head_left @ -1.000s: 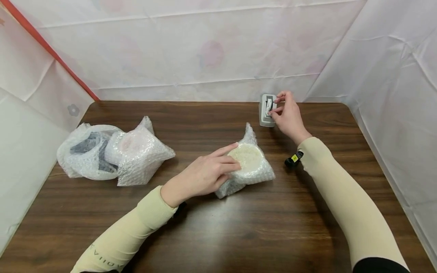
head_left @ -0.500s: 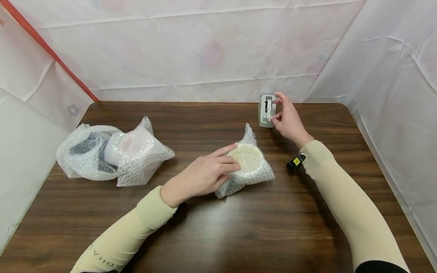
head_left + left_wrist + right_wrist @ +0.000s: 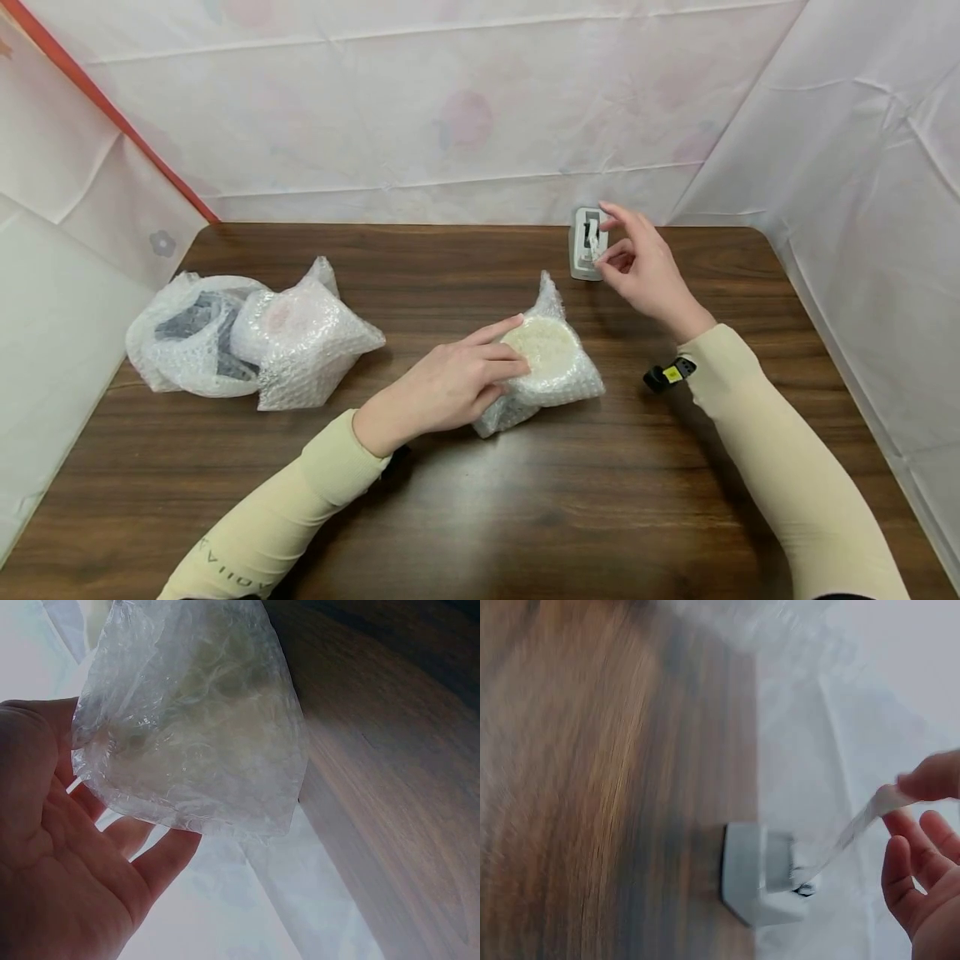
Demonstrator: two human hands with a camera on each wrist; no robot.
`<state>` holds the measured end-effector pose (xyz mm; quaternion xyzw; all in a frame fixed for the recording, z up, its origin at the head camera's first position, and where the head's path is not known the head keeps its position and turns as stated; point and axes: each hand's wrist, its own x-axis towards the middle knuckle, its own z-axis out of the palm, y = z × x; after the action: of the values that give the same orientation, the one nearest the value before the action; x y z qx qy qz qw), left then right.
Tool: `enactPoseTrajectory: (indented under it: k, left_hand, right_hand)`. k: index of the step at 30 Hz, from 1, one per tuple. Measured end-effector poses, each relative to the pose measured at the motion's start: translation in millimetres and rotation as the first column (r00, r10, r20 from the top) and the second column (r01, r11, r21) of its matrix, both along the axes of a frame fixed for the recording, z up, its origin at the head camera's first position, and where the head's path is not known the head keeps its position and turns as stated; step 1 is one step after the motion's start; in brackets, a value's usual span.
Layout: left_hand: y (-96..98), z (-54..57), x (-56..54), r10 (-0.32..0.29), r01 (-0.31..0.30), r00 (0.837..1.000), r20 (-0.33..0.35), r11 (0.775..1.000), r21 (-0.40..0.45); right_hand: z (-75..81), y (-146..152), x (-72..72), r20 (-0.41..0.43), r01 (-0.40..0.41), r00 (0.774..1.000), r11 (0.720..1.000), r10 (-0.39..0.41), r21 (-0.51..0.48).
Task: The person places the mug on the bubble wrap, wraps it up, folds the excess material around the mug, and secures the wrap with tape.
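A bubble-wrapped round item [image 3: 551,354] with a pale yellow top lies on the table right of centre. My left hand [image 3: 446,383] grips it, fingers over its top and thumb against the wrap, as the left wrist view shows. At the back of the table stands a small grey tape dispenser [image 3: 581,262]. Just right of it, my right hand [image 3: 641,262] pinches the end of a tape strip [image 3: 862,823] between thumb and index finger. In the right wrist view the strip stretches taut from the dispenser to the fingertips.
Two more bubble-wrapped things sit at the left: a round one with a dark middle [image 3: 161,358] and a pinkish one [image 3: 311,350] leaning against it. White patterned cloth [image 3: 465,125] walls the wooden table [image 3: 570,508] at the back and sides.
My right hand has drawn back slightly to the right and toward me, pulling the tape strip away from the dispenser. The left hand and the wrapped item have stayed put.
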<state>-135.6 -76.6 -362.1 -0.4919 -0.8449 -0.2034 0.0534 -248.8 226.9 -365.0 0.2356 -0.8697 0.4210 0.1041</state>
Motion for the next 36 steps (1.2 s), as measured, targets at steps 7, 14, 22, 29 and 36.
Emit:
enactPoseTrajectory:
  k: [7, 14, 22, 29, 36]
  left_hand:
    - [0.2, 0.3, 0.0, 0.002, -0.002, 1.000, 0.002, 1.000, -0.002]
    - [0.0, 1.5, 0.5, 0.007, -0.007, 1.000, 0.000, 1.000, -0.012]
    - [0.6, -0.2, 0.8, 0.012, -0.012, 1.000, 0.004, 1.000, -0.009]
    - [2.5, -0.5, 1.0, 0.011, -0.011, 1.000, 0.006, 1.000, 0.005]
    - [2.8, 0.1, -0.3, 0.005, -0.005, 1.000, 0.003, 1.000, 0.011]
  right_hand:
    - [7.6, 11, 14.9, -0.079, 0.048, 0.996, 0.997, -0.052, -0.057]
    - [11.9, 23, 6.9, -0.017, 0.079, 0.996, 0.971, -0.086, -0.227]
    - [29.2, 23, -3.7, 0.060, 0.062, 0.997, 0.886, -0.038, -0.459]
    - [17.3, 18, -3.7, 0.100, 0.115, 0.991, 0.941, -0.087, -0.319]
    - [-14.3, 14, -3.7, 0.069, 0.044, 0.997, 0.998, -0.041, -0.035]
